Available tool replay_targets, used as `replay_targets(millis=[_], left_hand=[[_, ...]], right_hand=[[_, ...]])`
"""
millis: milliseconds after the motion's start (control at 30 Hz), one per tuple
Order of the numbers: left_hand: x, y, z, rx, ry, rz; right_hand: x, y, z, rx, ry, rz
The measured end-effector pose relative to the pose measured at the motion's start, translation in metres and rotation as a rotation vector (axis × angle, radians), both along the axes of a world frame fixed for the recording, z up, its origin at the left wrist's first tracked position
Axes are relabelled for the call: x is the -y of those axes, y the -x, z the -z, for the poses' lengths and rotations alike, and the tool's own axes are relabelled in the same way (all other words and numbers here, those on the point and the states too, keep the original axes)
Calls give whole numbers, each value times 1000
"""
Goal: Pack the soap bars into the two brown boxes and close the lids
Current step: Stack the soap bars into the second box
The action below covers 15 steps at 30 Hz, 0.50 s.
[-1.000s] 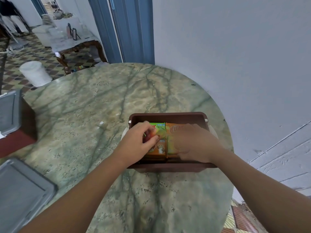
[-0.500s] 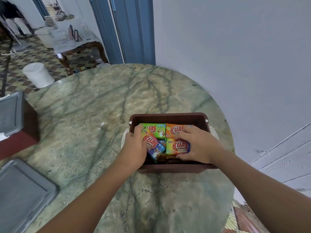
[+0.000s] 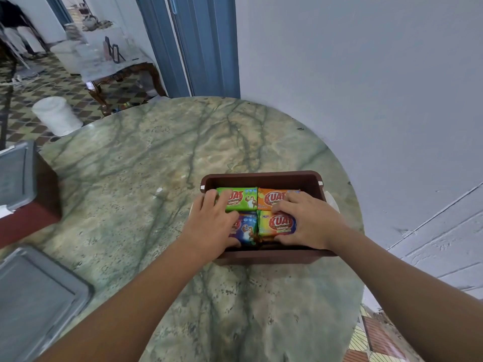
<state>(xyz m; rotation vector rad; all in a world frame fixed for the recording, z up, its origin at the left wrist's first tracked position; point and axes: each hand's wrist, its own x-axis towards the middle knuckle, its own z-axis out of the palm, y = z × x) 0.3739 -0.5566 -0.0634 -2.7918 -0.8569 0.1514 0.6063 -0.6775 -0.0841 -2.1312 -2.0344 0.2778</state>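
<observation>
An open brown box (image 3: 264, 177) stands on the marble table near its right edge. Inside lie several wrapped soap bars: a green bar (image 3: 241, 198), an orange bar (image 3: 270, 199), a blue bar (image 3: 247, 228) and a yellow bar (image 3: 277, 223). My left hand (image 3: 211, 226) lies flat with its fingers stretched over the blue and green bars. My right hand (image 3: 311, 223) grips the yellow bar, fingers over its far edge and thumb at its near edge. A second brown box (image 3: 31, 218) sits at the left edge, with a grey lid (image 3: 14, 173) on it.
Another grey lid (image 3: 36, 304) lies at the table's near left. The round marble table (image 3: 146, 178) ends just right of the open box, close to a white wall (image 3: 366, 87). A white bucket (image 3: 56, 116) stands on the tiled floor beyond.
The blue bar, held tilted in my left hand before, now lies flat in the box. My right hand has set the yellow bar down beside it, and both hands sit lower on the bars.
</observation>
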Motion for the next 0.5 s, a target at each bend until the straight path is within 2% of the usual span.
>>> replay_targets(millis=[167,500], left_hand=[[-7,0,6,104,244,-86],[-10,-5,16,209,275,-111]], right_hand=[[0,0,-2,14,15,1],[-3,-1,-5,34,74,-39]])
